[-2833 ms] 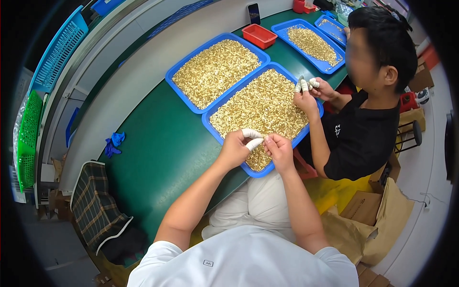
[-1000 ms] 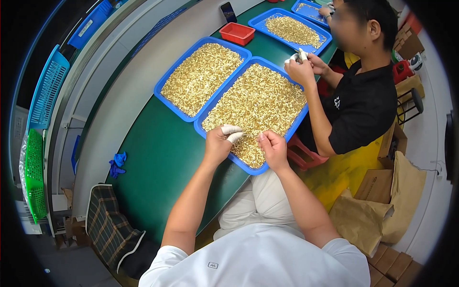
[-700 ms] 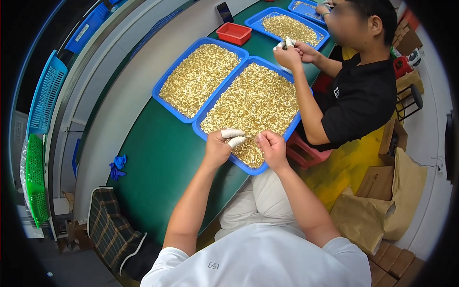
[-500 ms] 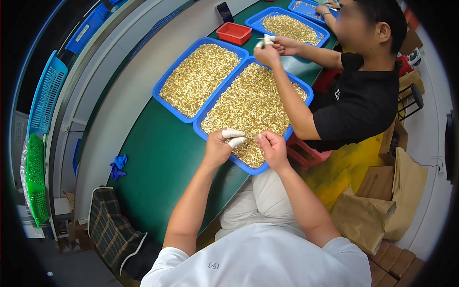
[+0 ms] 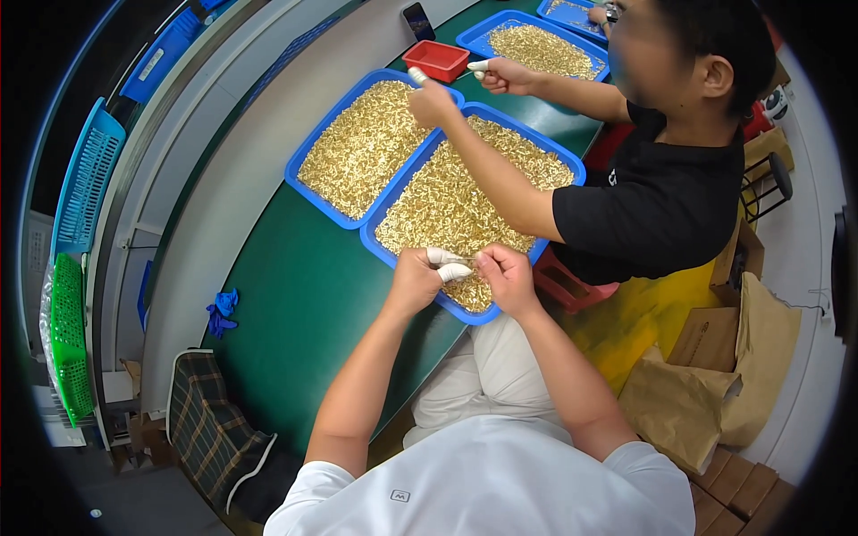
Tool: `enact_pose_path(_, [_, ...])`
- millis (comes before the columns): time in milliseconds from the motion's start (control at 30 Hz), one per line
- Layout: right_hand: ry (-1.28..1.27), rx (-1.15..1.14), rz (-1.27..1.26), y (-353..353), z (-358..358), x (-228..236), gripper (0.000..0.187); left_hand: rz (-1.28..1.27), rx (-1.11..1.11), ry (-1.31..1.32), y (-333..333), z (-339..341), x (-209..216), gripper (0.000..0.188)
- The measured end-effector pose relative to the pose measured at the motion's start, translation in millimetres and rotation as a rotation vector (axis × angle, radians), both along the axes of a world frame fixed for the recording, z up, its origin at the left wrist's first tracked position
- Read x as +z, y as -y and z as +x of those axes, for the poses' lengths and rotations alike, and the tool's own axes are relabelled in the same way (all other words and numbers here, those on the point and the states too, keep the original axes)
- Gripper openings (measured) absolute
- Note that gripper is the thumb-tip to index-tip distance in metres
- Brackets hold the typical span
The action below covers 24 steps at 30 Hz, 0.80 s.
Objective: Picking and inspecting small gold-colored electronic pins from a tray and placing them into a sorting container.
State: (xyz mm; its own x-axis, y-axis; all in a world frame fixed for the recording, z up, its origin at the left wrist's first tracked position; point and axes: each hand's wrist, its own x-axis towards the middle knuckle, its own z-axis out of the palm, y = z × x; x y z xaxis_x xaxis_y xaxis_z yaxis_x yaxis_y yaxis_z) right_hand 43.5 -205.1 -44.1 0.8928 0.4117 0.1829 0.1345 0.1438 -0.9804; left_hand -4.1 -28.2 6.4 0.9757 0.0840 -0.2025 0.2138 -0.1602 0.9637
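Over the near part of a blue tray (image 5: 474, 315) both my hands meet in a pinch. White finger covers wrap the thumb and forefinger of my left hand (image 5: 416, 280), which are closed on something too small to make out. Bare-fingered, my right hand (image 5: 511, 280) pinches the end of a thin rod-like piece (image 5: 468, 259) that reaches across to the left fingertips. Beneath them, small gold-coloured metal parts (image 5: 474, 188) fill the tray. Finger and thumb tips hide most of what lies between them.
A second blue tray (image 5: 332, 212) of the same parts adjoins on the left. To the right, a co-worker (image 5: 661, 179) reaches over the trays towards a red box (image 5: 431, 71). A phone (image 5: 416, 22) stands behind it. Blue gloves (image 5: 222, 313) lie on the green table (image 5: 295, 295).
My left finger and thumb have shifted slightly towards the right hand, which stays nearly still. The co-worker's hands have parted, one moving left over the far-left tray, the other near the red box.
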Motion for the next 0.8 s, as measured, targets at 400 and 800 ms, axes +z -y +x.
enact_pose_path(400, [0.031,-0.023,-0.004,-0.7,-1.3,3.1,0.021,-0.205,0.219,0.117,-3.1,-2.5,-0.1,0.008])
enact_pose_path(800, [0.175,-0.062,-0.161,-4.4,-0.6,9.9,0.021,-0.063,0.179,0.013,4.8,5.6,-8.2,0.012])
